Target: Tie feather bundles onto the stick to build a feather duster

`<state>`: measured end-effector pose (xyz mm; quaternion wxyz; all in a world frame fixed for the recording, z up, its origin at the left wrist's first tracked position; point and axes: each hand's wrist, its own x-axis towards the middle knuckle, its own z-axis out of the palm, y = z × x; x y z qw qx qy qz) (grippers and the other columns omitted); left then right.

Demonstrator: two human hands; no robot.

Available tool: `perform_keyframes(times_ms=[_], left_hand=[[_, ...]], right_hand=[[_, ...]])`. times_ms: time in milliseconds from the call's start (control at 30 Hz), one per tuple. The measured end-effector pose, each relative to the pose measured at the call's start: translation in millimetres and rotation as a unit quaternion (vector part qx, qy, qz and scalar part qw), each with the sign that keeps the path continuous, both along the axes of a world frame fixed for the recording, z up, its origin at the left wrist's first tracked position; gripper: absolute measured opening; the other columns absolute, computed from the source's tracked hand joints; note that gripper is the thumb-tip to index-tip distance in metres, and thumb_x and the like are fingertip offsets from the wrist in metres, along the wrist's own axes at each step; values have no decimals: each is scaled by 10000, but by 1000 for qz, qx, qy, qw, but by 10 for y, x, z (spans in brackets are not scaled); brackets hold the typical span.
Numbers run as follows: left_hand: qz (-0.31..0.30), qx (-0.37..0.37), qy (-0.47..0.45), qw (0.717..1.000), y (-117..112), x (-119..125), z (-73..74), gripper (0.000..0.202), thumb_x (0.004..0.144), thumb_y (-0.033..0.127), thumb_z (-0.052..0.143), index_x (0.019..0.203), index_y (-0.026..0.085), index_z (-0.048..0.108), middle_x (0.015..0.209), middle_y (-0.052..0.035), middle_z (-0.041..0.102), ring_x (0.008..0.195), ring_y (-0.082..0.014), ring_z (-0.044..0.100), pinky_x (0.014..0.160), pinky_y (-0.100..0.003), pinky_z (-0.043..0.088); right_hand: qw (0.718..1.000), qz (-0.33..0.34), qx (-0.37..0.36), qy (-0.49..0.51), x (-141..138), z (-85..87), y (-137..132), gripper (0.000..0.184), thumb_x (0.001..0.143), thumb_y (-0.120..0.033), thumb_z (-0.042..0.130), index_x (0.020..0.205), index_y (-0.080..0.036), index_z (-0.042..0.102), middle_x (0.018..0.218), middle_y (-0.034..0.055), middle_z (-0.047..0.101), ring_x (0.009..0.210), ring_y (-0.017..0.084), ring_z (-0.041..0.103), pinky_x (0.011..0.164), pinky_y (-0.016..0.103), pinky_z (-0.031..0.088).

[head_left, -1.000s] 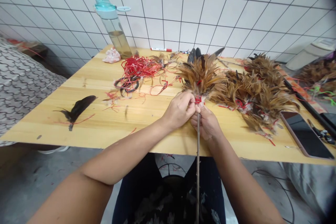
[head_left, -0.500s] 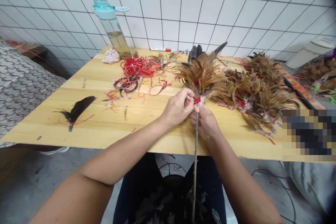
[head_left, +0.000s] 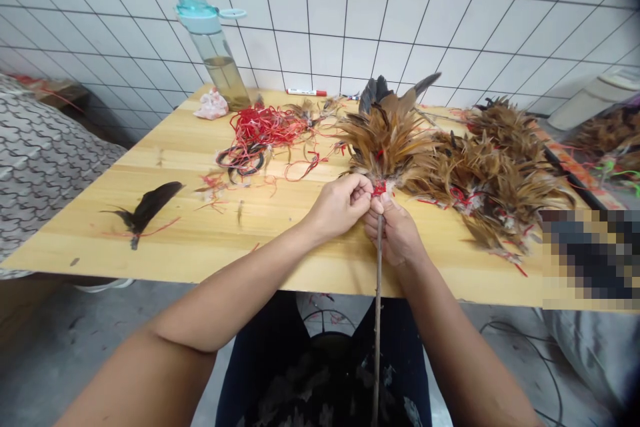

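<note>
A feather duster (head_left: 387, 137) with brown feathers and some dark ones at its tip points away from me. Its thin wooden stick (head_left: 378, 320) runs down toward my lap. Around the base of the feathers is a binding of red string (head_left: 379, 188). My right hand (head_left: 395, 227) is closed round the stick just below that binding. On the binding's left side my left hand (head_left: 347, 203) is pinched, its fingertips at the red string; any strand between them is too small to make out clearly.
Bunches of brown feathers (head_left: 490, 173) lie on the wooden table (head_left: 200, 253) at the right. Tangled red string (head_left: 265, 127), a black ring (head_left: 240, 160), a water bottle (head_left: 220, 60), a marker (head_left: 306, 93) and a dark feather (head_left: 155, 207) are also there. Behind stands a tiled wall (head_left: 330, 7).
The lower end of the stick has swung slightly right, and the feather head has shifted a little right. Both hands keep their places at the red binding.
</note>
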<state>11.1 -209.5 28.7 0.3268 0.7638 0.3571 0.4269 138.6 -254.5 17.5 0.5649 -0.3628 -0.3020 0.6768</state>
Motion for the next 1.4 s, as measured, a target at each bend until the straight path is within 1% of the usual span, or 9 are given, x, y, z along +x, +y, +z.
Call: perform_keyframes(times_ms=[167,267,467,633,833,1033,1200,1333,1400], left_hand=[[-68,-71,-11,995,59,-51,14,45,816,159,502,801,165,543,710,18,534,637,-96,475,595,-220,396],[-89,-87,-25,992,68,-61,12,40,823,165,497,805,169,533,718,18,526,640,-97,462,597,-222,393],[-42,-39,-22,998,42,-11,-35,36,844,160,487,850,171,521,774,4,565,683,-105,494,656,-246,422],[-33,-66,-90,993,31,56,-78,53,836,131,498,873,169,498,811,-4,568,722,-96,531,688,-233,449],[-8,-81,-134,988,43,82,-92,75,837,135,521,865,183,470,763,21,509,678,-82,492,651,-214,427],[-11,-63,-104,993,14,81,-104,77,830,123,511,883,173,534,824,-3,611,715,-88,553,693,-229,460],[-24,-80,-103,991,10,69,-127,107,818,117,533,904,159,581,851,-24,664,737,-93,607,703,-233,493],[-40,-88,-106,990,6,53,-123,110,819,173,584,927,156,601,861,-38,687,752,-108,636,711,-247,512],[-38,-81,-94,992,3,46,-109,104,826,210,600,917,160,604,842,-33,693,746,-113,644,716,-253,517]], right_hand=[[1000,4,-8,-15,-1,6,4,441,791,-514,685,644,-204,408,527,-96,223,432,57,140,364,176,154],[1000,14,-12,-14,0,12,5,436,796,-505,683,642,-204,408,531,-94,228,435,59,145,365,176,163],[999,27,-30,19,22,37,10,437,844,-488,638,632,-204,382,545,-90,211,443,66,125,357,169,173],[997,39,-49,51,39,69,3,436,882,-460,597,617,-198,371,549,-86,185,459,71,101,359,160,161],[995,38,-60,64,51,92,1,429,907,-454,550,613,-202,365,571,-76,176,475,85,90,359,167,169],[996,32,-58,66,51,82,13,421,908,-457,545,617,-204,377,575,-78,160,474,88,85,354,165,179],[995,25,-60,77,42,76,14,421,900,-445,566,612,-198,385,556,-83,171,466,81,79,349,160,159],[996,25,-48,67,34,40,19,433,890,-458,581,608,-198,380,542,-89,177,457,74,84,350,157,161],[997,23,-44,59,29,21,21,430,888,-458,585,611,-198,385,530,-92,185,450,70,83,349,154,161]])
